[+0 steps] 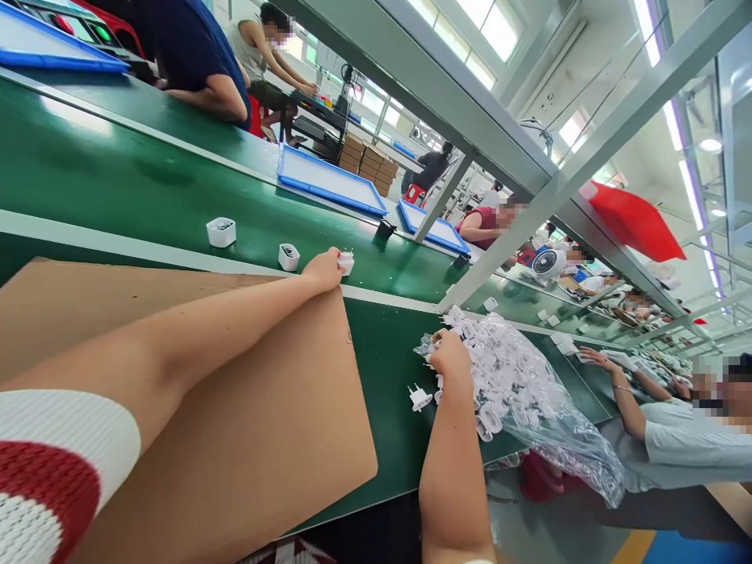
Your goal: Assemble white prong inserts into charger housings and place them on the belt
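Pinched in the fingertips of your left hand point(322, 271), a small white plug piece point(347, 263) sits at the near side of the green strip point(146, 172). It looks light and stiff, probably smooth hard plastic that could slip; its broad sides seem the safest hold, clear of the thin prongs on top. Just left of that hand stands a white housing point(288, 257), another housing point(222, 233) farther left; a cardboard sheet point(282, 407) lies beneath your forearm. Your right hand point(451, 354) curls at the near edge of a heap of white parts point(505, 368), spilling from a clear bag point(593, 458) to its right. A loose plug point(419, 398) rests on the bench point(381, 345), left of your right wrist. Your fingers hide part of the pinched piece; whether the right hand grips anything, you cannot tell; film and glare blur the heap's deeper parts, and your left sleeve point(70, 462) runs out of frame
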A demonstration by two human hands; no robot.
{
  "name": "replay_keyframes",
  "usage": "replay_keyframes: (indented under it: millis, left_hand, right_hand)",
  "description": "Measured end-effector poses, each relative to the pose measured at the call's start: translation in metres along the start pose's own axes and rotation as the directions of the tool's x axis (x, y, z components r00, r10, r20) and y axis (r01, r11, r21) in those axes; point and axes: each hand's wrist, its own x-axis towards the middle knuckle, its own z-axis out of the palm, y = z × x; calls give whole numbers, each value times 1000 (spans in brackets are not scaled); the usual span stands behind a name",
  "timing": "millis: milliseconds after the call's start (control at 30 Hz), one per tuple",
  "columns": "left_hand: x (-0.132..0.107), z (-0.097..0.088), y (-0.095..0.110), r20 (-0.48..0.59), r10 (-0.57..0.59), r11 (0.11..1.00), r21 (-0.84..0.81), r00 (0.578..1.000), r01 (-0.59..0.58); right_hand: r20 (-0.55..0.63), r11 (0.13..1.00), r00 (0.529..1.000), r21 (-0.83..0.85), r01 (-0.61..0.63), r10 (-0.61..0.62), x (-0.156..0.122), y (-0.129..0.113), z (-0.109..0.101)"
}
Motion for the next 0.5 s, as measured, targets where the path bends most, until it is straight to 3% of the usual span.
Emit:
replay_keyframes:
  millis: [67,133,233,300,333,400,467,500]
  left_hand:
    - [-4,-6,-3,-41,10,1000,30,999,-9]
    - [-11,-25,-13,-133,53,997,66,990,-44]
    - [-21,-69,-48,-325,68,995,94,943,-40]
    - [-23,-99,-81,-421,-25,1000,-2,907,27]
    - [-23,-111,-96,-410,-117,993,-53,904,105]
    - [-23,-123,-122,-242,-183,983,-42,953,178]
    - [-23,-121,-137,-105,-161,984,54,981,167]
    - [-22,-117,-140,-70,-101,989,100,992,107]
  right_hand:
    - [-18,1000,1000,15,5,-5,4,1,4]
    - [-84,998,996,54,24,-20,8,6,9]
    - [-254,980,959,123,159,-123,14,17,20]
    - [-296,955,934,152,255,-202,16,23,26]
    - [-287,946,932,172,277,-221,17,24,28]
    - [-266,932,940,232,279,-215,15,24,28]
    - [-293,901,932,310,304,-214,10,19,25]
    - [-324,869,918,356,344,-230,8,15,23]
